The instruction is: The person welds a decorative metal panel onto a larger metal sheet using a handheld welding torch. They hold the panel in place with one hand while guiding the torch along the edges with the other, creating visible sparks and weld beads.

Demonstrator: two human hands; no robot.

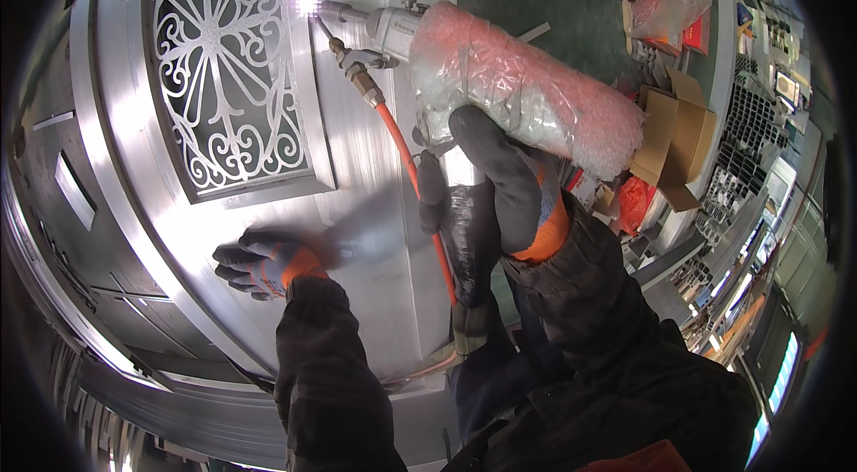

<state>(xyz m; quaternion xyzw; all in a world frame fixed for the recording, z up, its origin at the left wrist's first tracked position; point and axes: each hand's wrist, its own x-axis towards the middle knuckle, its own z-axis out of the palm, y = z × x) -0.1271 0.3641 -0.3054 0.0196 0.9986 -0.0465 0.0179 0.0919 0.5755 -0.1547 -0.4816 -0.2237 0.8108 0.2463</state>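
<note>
1. Wrapped tight around the handle of the welding gun (500,83), my right hand (504,182) holds it with the gloved fingers closed over the grip below its plastic-wrapped body, thumb side toward the nozzle.
2. Under both hands lies the big metal door panel (375,204), pale and shiny, running from beneath my left glove up past the gun's tip.
3. Set into that panel, up and to the left of my grip, is the ornamental scrollwork window (228,70), white curls over a dark pane.
4. Bulky clear plastic wrap with a pinkish tint covers the gun's body, just above my right fingers.
5. My left hand (263,265) rests flat on the panel, well to the left and lower than the gun, fingers spread and holding nothing.
6. An orange hose (406,155) runs from a brass fitting near the nozzle down past my right hand, just to its left.
7. Cardboard boxes (674,137) sit on the floor to the right of the gun.
8. At the nozzle tip, far up-left of my grip, a bright spark (307,3) burns against the window's frame edge.
</note>
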